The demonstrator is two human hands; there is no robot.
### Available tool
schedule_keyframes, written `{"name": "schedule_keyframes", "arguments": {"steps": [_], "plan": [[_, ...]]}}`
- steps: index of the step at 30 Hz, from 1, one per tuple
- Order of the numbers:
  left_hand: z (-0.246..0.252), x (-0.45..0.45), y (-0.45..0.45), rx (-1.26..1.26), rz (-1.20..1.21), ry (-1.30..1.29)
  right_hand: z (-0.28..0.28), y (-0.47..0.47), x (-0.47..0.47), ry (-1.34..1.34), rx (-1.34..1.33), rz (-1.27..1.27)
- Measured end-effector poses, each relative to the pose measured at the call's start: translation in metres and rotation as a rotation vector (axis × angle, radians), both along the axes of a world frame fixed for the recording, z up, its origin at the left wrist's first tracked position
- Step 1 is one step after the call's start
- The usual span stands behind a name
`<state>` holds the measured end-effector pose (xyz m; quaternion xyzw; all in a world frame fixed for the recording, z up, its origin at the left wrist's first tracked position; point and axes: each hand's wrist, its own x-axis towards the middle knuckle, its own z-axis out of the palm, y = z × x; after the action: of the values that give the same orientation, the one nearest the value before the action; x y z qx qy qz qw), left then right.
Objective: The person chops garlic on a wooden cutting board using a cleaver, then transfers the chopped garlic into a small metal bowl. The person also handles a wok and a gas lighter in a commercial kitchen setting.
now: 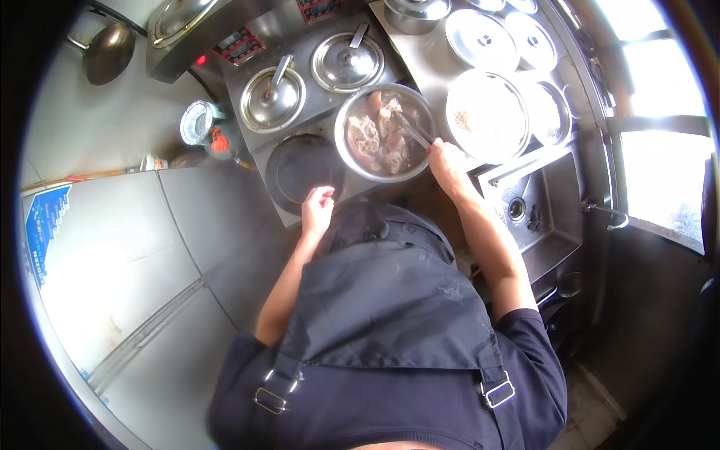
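My right hand [447,163] grips a pair of metal tongs [415,132] at the right rim of a round steel pot [340,143]. The tongs' far ends reach in among large chunks of meat [365,138], which lie in liquid. Over the front edge of a round black cooktop plate [304,169] hovers my left hand [318,212]. Its fingers are loosely curled, and nothing shows in them. The pot stands to the right of that plate; its underside is hidden.
Behind are two lidded pots [273,100] [349,61]. To the right stand a large bright pan [488,115], more lidded pots [484,40] and a sink [548,225]. A ladle [109,53] hangs at upper left. A white-topped freezer [112,242] borders the left side.
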<state>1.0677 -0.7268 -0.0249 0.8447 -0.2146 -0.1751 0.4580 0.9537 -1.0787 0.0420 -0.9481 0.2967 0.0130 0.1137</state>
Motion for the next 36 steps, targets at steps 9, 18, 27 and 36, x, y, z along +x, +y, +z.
{"name": "schedule_keyframes", "arguments": {"steps": [9, 18, 27, 36], "plan": [[-0.007, 0.007, 0.000, -0.017, 0.011, 0.001, 0.046, 0.006, 0.001, 0.195, 0.034, 0.035], [-0.001, 0.009, -0.003, 0.001, -0.018, 0.039, 0.036, 0.013, 0.003, 0.080, -0.090, -0.007], [0.008, 0.016, 0.005, 0.003, 0.014, 0.050, -0.001, 0.042, -0.002, 0.154, 0.077, -0.177], [0.017, 0.028, 0.007, -0.006, 0.003, 0.054, -0.048, 0.079, 0.022, 0.085, 0.058, -0.146]]}}
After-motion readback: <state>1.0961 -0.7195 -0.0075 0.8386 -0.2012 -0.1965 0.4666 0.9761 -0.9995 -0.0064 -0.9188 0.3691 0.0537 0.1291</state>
